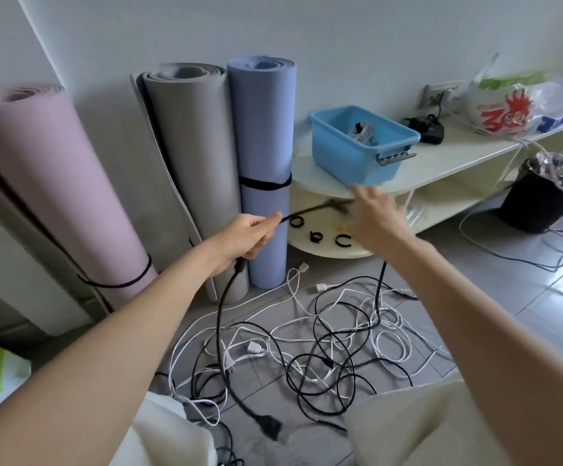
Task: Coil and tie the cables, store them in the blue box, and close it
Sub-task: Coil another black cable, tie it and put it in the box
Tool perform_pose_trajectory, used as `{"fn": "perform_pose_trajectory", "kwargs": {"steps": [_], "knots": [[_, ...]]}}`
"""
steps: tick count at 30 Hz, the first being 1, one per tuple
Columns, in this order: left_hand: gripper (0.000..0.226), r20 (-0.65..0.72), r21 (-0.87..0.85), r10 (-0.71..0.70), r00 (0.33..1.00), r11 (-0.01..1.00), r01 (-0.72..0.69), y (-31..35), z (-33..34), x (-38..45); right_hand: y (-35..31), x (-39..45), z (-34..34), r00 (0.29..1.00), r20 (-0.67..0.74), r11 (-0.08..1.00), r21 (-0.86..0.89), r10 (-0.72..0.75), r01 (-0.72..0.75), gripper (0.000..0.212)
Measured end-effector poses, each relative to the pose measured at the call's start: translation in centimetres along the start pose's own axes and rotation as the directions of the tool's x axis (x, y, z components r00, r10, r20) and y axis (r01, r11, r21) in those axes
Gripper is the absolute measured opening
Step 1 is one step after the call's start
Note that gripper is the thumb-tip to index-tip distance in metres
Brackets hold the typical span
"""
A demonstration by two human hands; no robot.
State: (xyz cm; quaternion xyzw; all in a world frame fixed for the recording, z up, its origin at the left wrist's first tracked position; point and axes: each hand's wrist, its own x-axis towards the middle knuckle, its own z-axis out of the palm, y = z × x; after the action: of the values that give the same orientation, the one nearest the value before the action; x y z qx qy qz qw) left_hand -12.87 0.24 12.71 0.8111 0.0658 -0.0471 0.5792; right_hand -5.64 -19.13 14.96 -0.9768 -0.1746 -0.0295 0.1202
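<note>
Now left hand (249,237) grips black cable (221,317) plus tie (281,219); right hand (379,216) open, fingers spread, holding nothing. Cable hangs to floor tangle (323,348). Likely limp, light, snag-prone; best held near plug (270,427). Blue box (357,156) open on table (441,159).
</note>
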Motion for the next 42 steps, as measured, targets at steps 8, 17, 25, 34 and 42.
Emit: {"fn": "perform_pose_trajectory", "kwargs": {"steps": [8,17,25,34,42], "knots": [[0.038,0.138,-0.331,0.011,0.990,0.943,0.036,2.0,0.7,-0.4,-2.8,0.4,0.0,0.985,-0.079,0.894,0.413,-0.153,0.172,0.023],[0.040,0.297,-0.376,0.003,0.955,0.920,0.114,3.0,0.8,-0.9,-0.1,2.4,2.3,0.918,0.004,0.637,0.719,0.397,-0.278,0.025],[0.026,0.018,-0.697,0.097,0.995,0.715,-0.058,4.4,1.9,-0.6,-5.0,0.2,3.9,0.793,0.608,0.953,0.263,-0.043,-0.149,0.016],[0.048,-0.122,-0.103,-0.016,0.992,0.995,0.003,2.0,0.3,0.1,-5.1,-0.8,1.0,0.829,0.450,0.920,0.347,-0.333,0.181,0.011],[0.038,-0.138,0.133,-0.129,0.982,0.980,0.147,0.0,-1.8,0.5,-1.8,-0.5,-2.3,0.973,0.076,0.688,0.719,-0.217,0.097,0.006]]}}
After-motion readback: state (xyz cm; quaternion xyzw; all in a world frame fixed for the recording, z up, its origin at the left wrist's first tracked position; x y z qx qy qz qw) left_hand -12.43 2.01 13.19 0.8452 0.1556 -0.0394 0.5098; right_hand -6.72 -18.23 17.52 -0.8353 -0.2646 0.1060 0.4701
